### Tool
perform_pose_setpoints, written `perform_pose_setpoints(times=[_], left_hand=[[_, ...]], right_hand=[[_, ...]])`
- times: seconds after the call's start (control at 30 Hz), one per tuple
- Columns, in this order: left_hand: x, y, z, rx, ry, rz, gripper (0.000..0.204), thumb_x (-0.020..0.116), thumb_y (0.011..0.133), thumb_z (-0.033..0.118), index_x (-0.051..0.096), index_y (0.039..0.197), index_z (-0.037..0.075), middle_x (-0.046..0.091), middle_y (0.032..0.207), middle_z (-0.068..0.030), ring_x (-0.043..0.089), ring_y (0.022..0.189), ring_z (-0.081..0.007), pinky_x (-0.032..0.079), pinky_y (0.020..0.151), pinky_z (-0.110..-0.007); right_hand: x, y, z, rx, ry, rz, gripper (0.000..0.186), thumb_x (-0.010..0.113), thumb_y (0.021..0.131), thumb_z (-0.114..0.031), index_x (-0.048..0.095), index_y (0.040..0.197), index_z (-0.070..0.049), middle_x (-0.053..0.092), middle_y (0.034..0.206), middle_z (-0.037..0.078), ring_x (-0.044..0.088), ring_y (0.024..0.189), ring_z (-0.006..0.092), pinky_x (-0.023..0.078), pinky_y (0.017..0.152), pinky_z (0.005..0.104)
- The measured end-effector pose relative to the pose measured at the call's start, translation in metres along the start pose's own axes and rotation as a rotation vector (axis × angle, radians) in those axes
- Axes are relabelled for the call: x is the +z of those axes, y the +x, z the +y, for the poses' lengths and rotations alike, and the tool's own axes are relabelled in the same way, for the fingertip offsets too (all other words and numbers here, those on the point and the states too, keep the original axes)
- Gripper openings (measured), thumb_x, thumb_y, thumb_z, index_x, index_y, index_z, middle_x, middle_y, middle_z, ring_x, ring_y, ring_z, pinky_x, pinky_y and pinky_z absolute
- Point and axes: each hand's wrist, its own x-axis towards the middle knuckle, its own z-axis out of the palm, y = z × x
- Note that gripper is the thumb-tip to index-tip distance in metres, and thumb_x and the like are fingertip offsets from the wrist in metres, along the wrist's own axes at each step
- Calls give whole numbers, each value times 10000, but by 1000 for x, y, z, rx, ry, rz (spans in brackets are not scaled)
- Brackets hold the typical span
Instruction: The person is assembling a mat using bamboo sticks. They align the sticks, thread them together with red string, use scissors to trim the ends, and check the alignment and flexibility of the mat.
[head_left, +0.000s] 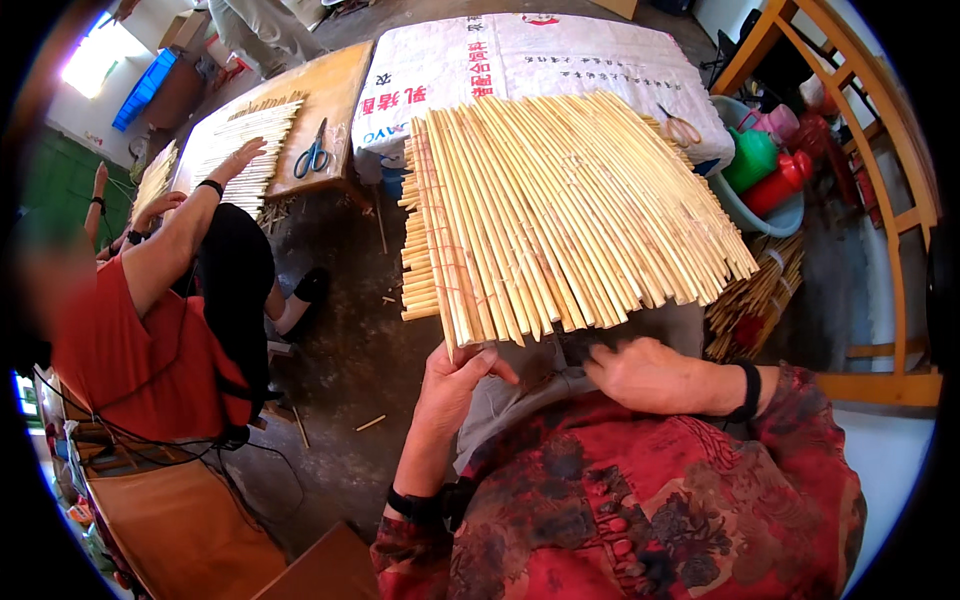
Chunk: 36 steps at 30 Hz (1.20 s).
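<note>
A mat of pale reed sticks (560, 210), laid side by side and bound with reddish thread along its left part, rests on the table in front of me. Just below its near left corner is my left hand (452, 385), its thumb and forefinger bent toward each other beside a projecting stick end. Whatever lies between those fingers does not show clearly. My right hand (645, 374) is curled over my lap, beneath the mat's near edge. Its fingertips are hidden, so anything held there is out of sight. Scissors (680, 127) lie beyond the mat on the right.
A printed white cloth (620, 62) covers my table. To the left, a person in red (150, 330) reaches over another stick mat (245, 140), near blue-handled scissors (313, 155). At right stand a basin (785, 215) with colourful containers, a stick bundle (765, 300) and a wooden frame (905, 215).
</note>
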Motion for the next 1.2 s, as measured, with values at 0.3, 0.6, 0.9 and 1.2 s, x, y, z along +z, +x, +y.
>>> perform_pose_setpoints(times=[0.3,0.6,0.9,1.2], left_hand=[[-39,-15,-5,218,634,323,270,523,923,149,574,1148,8,612,908,-64,571,818,-116,451,728,-245],[-4,-28,14,224,220,221,407,471,924,166,464,1279,-35,541,1229,-117,508,1132,-178,393,953,-319],[4,12,0,121,-314,112,341,560,900,153,506,1180,-36,592,1090,-88,584,970,-156,453,868,-314],[2,20,7,174,-57,190,269,590,860,109,573,1099,-14,619,996,-41,571,883,-90,452,816,-257]], right_hand=[[-100,15,21,-132,237,482,98,597,799,-144,549,820,-61,517,741,89,584,674,257,473,550,362],[-75,113,29,-148,75,356,53,554,766,-62,545,810,-34,562,813,106,613,778,284,524,616,374],[-63,135,31,-50,-20,269,125,577,790,-120,509,861,-42,533,826,129,598,705,327,522,579,390],[-68,140,53,-207,478,208,89,588,715,-45,585,785,9,580,760,111,612,689,249,511,651,338]])
